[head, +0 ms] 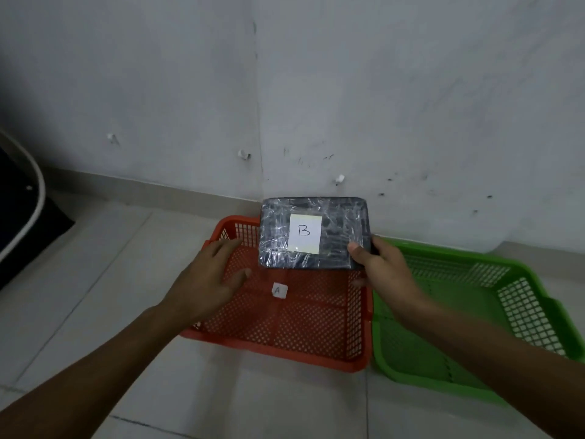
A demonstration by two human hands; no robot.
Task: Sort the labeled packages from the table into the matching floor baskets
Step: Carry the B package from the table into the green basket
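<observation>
A dark package wrapped in clear film carries a white label marked B. My right hand grips its right edge and holds it in the air above the far part of the red basket. The red basket lies on the floor with a small tag marked A inside it. My left hand hovers over the red basket's left side, fingers apart, holding nothing. A green basket lies to the right, touching the red one.
A white wall with a corner seam rises right behind both baskets. A dark object with a pale curved rim sits at the far left. Pale floor tiles spread to the left and toward me.
</observation>
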